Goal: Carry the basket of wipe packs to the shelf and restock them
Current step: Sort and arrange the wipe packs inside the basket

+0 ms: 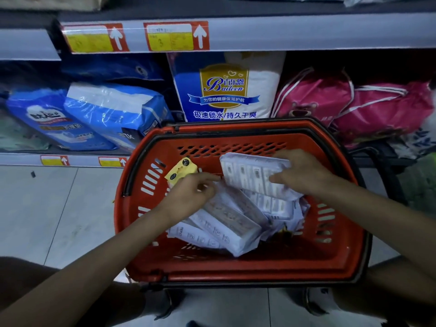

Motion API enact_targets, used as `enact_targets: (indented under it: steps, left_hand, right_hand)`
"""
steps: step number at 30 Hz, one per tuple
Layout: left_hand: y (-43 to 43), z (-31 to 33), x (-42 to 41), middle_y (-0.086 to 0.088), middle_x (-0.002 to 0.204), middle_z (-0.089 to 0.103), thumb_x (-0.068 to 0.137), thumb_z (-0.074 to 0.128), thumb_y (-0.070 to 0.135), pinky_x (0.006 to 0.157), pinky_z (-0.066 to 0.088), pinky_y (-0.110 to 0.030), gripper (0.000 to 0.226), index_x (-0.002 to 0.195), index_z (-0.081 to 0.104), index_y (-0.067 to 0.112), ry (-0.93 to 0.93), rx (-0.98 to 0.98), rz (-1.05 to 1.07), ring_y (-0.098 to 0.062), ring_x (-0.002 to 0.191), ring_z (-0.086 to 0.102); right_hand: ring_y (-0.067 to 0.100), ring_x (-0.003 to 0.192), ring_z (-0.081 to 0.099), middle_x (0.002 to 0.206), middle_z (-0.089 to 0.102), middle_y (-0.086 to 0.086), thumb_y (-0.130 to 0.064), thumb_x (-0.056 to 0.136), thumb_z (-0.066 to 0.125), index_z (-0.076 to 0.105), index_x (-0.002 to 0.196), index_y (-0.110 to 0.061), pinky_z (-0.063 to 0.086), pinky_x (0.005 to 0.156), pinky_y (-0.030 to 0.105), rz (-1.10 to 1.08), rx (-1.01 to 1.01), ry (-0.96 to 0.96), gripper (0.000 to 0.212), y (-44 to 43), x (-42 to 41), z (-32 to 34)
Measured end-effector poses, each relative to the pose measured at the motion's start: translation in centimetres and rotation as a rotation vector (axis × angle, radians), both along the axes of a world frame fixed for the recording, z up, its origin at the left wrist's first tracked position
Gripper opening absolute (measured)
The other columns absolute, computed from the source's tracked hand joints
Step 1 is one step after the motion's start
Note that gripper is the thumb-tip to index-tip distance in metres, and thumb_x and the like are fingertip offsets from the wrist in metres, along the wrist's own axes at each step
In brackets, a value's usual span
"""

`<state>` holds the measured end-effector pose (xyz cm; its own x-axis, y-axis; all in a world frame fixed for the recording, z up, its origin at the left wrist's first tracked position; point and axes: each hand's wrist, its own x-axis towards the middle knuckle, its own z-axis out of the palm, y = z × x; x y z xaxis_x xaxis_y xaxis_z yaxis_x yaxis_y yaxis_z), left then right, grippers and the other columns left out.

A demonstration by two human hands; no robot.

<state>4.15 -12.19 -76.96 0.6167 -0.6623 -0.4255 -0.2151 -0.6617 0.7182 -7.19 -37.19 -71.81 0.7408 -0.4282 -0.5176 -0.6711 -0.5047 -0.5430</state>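
**Forearms over basket: slip and tear hazards at pack pick-up**

Both forearms reach forward and down into the red basket [236, 267], which stands on the floor [47, 208] just before the lower shelf [21, 159]; the wipe packs [226, 220] lie in a jumbled pile inside it, none yet on the shelf.

Hazards, as judged:
- the white multi-pack [250, 175] is raised and tilted at the far side of the basket; its film looks slick, so a one-handed hold from above may let it slide back onto the pile;
- a pinch on thin wrapper may tear the film or lift only the film;
- pulling one pack may shift those overlapping it;
- the yellow pack [180, 171] leans at the left wall and may be knocked flat;
- the shelf bay is crowded with blue bags [113, 114]; a pack set on its front edge may fall off.

Pose: the right grip [299, 171] lies palm-down across the multi-pack, fingers spread and curled over its near edge, holding it; the left grip [193, 192] is curled, fingertips pinching a wrapper edge in the pile beside the yellow pack.
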Motion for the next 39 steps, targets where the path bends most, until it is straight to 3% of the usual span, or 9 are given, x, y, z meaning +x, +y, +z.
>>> enact_targets:
  steps: [2, 5, 9, 15, 18, 22, 30, 36, 39]
  left_hand:
    - [0.1, 0.1, 0.5, 0.002, 0.122, 0.072, 0.104, 0.064, 0.026, 0.094, 0.057, -0.042, 0.031, 0.135, 0.067, 0.023, 0.082, -0.052, 0.118, -0.014, 0.109, 0.069]
    - [-0.3, 1.3, 0.6, -0.006, 0.116, 0.073, 0.1, 0.068, 0.039, 0.087, 0.06, -0.039, 0.046, 0.141, 0.059, 0.021, 0.214, -0.115, 0.325, -0.019, 0.102, 0.073]
    - [-0.9, 3.2, 0.7, -0.02, 0.114, 0.072, 0.099, 0.06, 0.057, 0.064, 0.062, -0.035, 0.049, 0.131, 0.06, 0.02, 0.453, -0.147, 0.612, -0.028, 0.091, 0.077]
    - [-1.1, 4.1, 0.9, -0.03, 0.122, 0.07, 0.085, 0.061, 0.076, 0.076, 0.064, -0.045, 0.089, 0.136, 0.057, 0.004, 1.057, -0.462, 0.849, -0.041, 0.107, 0.075]
    - [-1.1, 4.3, 0.8, -0.023, 0.117, 0.073, 0.088, 0.065, 0.069, 0.082, 0.064, -0.046, 0.076, 0.133, 0.063, 0.008, 1.057, -0.547, 0.864, -0.037, 0.105, 0.075]
    - [-0.9, 4.3, 0.5, -0.02, 0.131, 0.071, 0.095, 0.066, 0.048, 0.094, 0.061, -0.049, 0.05, 0.129, 0.066, 0.011, 0.982, -0.594, 0.821, -0.036, 0.119, 0.071]
    - [-0.8, 5.4, 1.3, -0.02, 0.147, 0.06, 0.096, 0.065, 0.032, 0.12, 0.039, -0.057, 0.066, 0.153, 0.047, 0.005, 0.987, -0.796, 0.767, -0.039, 0.138, 0.056]
    - [-1.4, 7.4, 1.5, -0.019, 0.155, 0.052, 0.096, 0.061, 0.028, 0.108, 0.051, -0.05, 0.058, 0.149, 0.047, 0.007, 0.947, -0.907, 0.612, -0.036, 0.142, 0.052]
    - [-1.5, 8.4, 2.0, -0.02, 0.166, 0.035, 0.09, 0.075, 0.036, 0.119, 0.037, -0.06, 0.088, 0.161, 0.031, 0.006, 0.937, -0.948, 0.512, -0.038, 0.15, 0.04]
  right_hand:
    - [0.027, 0.102, 0.072, 0.134, 0.066, 0.006, -0.014, 0.09, 0.079, 0.062, 0.138, -0.015, 0.058, 0.08, 0.037, -0.08, 0.181, -0.025, 0.051, 0.2, -0.3, 0.8]
    - [0.022, 0.078, 0.077, 0.105, 0.075, 0.004, -0.01, 0.089, 0.079, 0.069, 0.127, -0.017, 0.059, 0.059, 0.028, -0.132, 0.337, -0.078, 0.039, 0.9, -0.6, 1.9]
    - [0.02, 0.086, 0.077, 0.108, 0.076, 0.0, -0.012, 0.087, 0.081, 0.073, 0.122, -0.019, 0.063, 0.075, 0.035, -0.105, 0.363, -0.219, 0.037, 1.6, -0.9, 2.6]
    - [0.022, 0.1, 0.069, 0.113, 0.074, 0.002, -0.013, 0.08, 0.083, 0.065, 0.133, -0.02, 0.058, 0.078, 0.04, 0.392, -0.257, -0.567, 0.056, 3.7, -2.1, 1.7]
    - [0.034, 0.108, 0.067, 0.122, 0.069, 0.013, 0.001, 0.078, 0.064, 0.062, 0.135, -0.005, 0.059, 0.085, 0.045, 0.753, -0.673, -0.743, 0.058, 3.9, -2.2, 1.1]
    - [0.033, 0.113, 0.068, 0.124, 0.07, 0.017, 0.002, 0.107, 0.022, 0.063, 0.136, -0.004, 0.057, 0.091, 0.042, 0.933, -0.934, -0.874, 0.051, 3.4, -2.6, 0.9]
    - [0.031, 0.119, 0.068, 0.13, 0.069, 0.017, -0.003, 0.106, 0.054, 0.068, 0.134, -0.011, 0.057, 0.093, 0.042, 0.994, -1.047, -1.078, 0.032, 1.6, -2.0, 1.9]
    - [0.028, 0.11, 0.073, 0.116, 0.076, 0.009, -0.02, 0.097, 0.074, 0.082, 0.107, -0.023, 0.054, 0.093, 0.045, 0.84, -1.235, -1.214, 0.013, 1.3, -1.4, 2.6]
    - [0.025, 0.114, 0.063, 0.117, 0.075, 0.008, -0.023, 0.092, 0.079, 0.083, 0.104, -0.028, 0.046, 0.097, 0.047, 0.743, -1.265, -1.291, 0.013, 1.3, -1.2, 2.4]
